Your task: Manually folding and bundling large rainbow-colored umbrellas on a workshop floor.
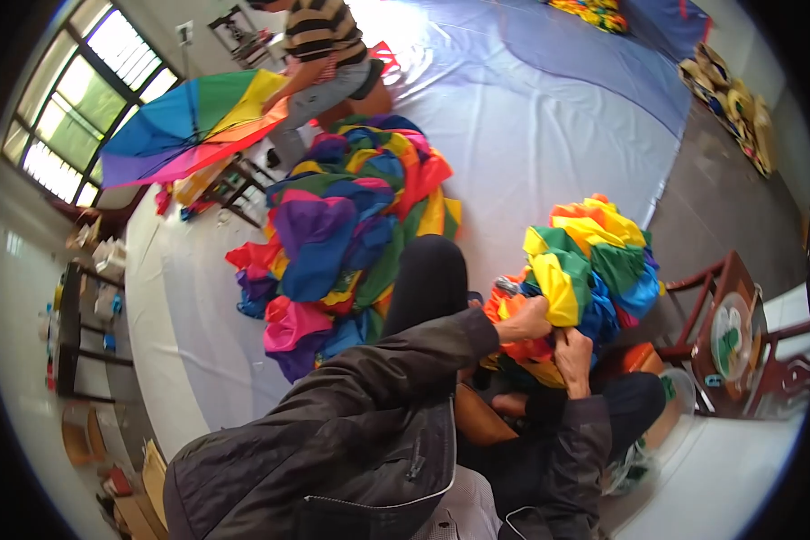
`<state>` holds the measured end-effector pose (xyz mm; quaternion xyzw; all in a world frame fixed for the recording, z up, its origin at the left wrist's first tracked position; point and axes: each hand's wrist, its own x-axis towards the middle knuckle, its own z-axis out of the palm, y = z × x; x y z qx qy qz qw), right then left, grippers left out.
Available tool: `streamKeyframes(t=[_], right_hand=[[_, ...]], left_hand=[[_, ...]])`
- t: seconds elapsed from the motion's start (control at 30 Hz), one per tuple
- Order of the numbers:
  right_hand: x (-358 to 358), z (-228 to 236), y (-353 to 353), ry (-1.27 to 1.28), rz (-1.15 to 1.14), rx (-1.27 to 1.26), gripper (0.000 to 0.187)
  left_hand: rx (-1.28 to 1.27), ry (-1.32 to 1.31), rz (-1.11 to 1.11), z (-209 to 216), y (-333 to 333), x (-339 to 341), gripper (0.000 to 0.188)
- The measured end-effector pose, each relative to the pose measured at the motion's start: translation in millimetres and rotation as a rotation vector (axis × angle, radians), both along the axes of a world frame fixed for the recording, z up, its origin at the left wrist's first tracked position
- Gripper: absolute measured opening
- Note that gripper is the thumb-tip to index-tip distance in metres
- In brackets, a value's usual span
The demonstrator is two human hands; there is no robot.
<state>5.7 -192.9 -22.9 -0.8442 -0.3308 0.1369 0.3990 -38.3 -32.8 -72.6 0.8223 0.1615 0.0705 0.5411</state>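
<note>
Fabric (594, 256), thin and softly sheened, bunches into a rounded, creased heap of yellow, green, blue and orange just beyond the dark-clad right knee (636, 405). Left hand (524, 321) and right hand (573, 358), close together, pinch its near folds.

A pale bluish sheet (531, 135) covers much of the grey floor (711, 207). On it lies a large rainbow cloth heap (342, 225). Right of that heap sits a smaller rainbow bundle (594, 256), its underside hidden. Far beyond the heap, rightward, rests a yellow-and-red pile (594, 13); farther right, tan bundles (738, 112) lie on bare floor.
</note>
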Motion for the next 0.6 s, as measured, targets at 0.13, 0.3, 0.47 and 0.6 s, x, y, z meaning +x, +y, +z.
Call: streamKeyframes(t=[0.13,0.3,0.47,0.6], right_hand=[[3.5,-8.0,-12.0,-0.098,0.0,-0.032,0.022],[0.4,1.7,-5.1,-0.174,-0.015,-0.069,0.025],[3.7,-4.0,-7.1,-0.186,-0.002,-0.145,0.026],[11.9,-12.4,-15.2,-0.2,-0.049,-0.089,0.028]], left_hand=[[0.105,0.109,-0.005,15.6,-10.8,-3.4,0.023],[0.185,0.104,-0.05,14.3,-7.7,-8.3,0.018],[0.194,0.016,-0.054,4.9,-9.0,-9.2,0.013],[0.192,0.007,-0.044,16.4,-13.5,-7.6,0.015]])
